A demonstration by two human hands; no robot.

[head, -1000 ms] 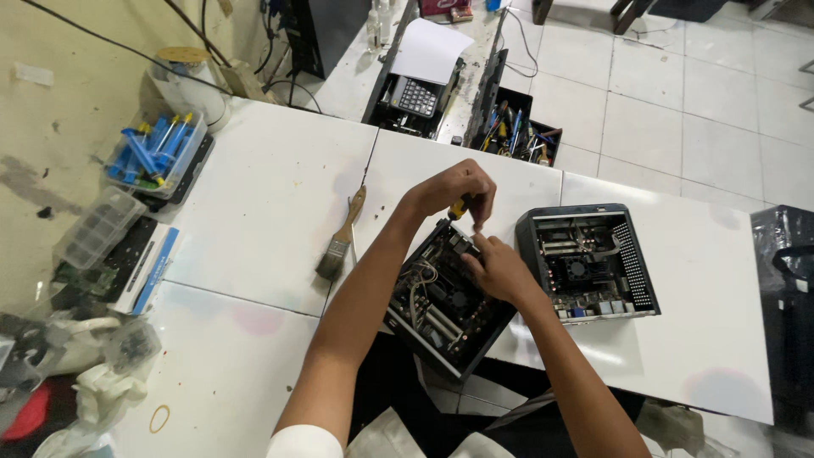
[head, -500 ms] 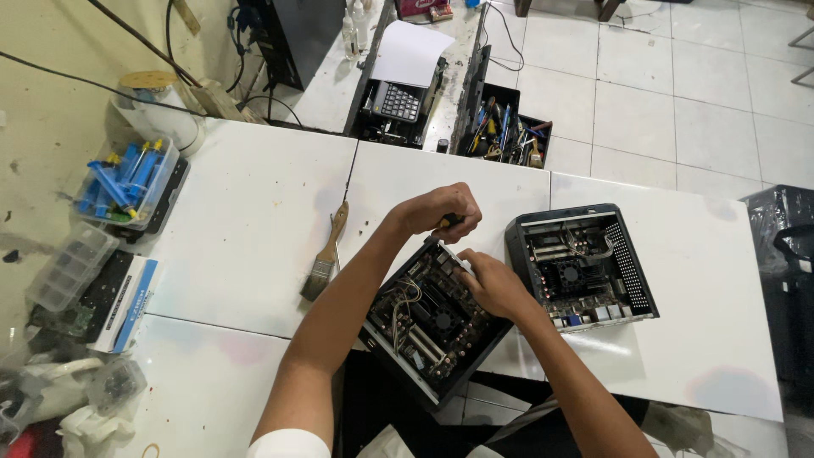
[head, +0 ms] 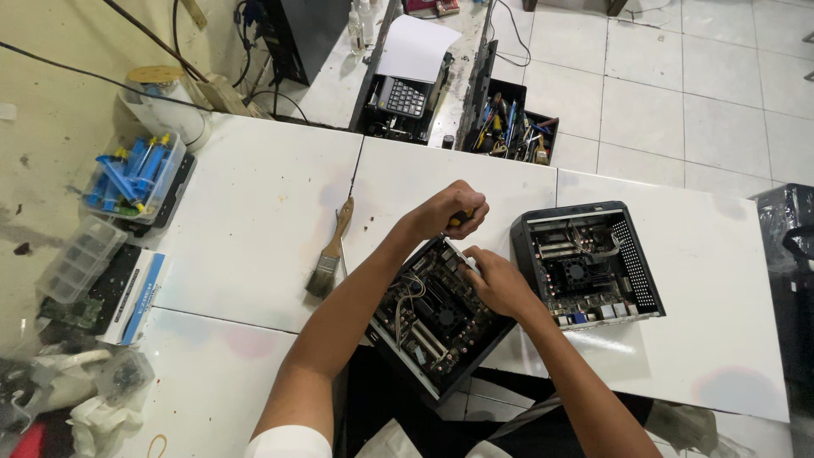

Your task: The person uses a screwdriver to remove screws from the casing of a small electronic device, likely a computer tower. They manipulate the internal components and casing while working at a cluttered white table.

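I am gripping a yellow-handled screwdriver [head: 459, 218] in my closed left hand [head: 447, 209] at twelve o'clock of the open case [head: 437, 314], while my right hand [head: 496, 280], fingers curled, is steadying its far rim.

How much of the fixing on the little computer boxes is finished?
Done: both small computer cases, near one and far one, are open, with their boards showing. In hand: the left hand grips a yellow-handled screwdriver over the near case's top corner, while the right hand rests on that case. Left: no covers are back on, and the paintbrush lies untouched beside it.
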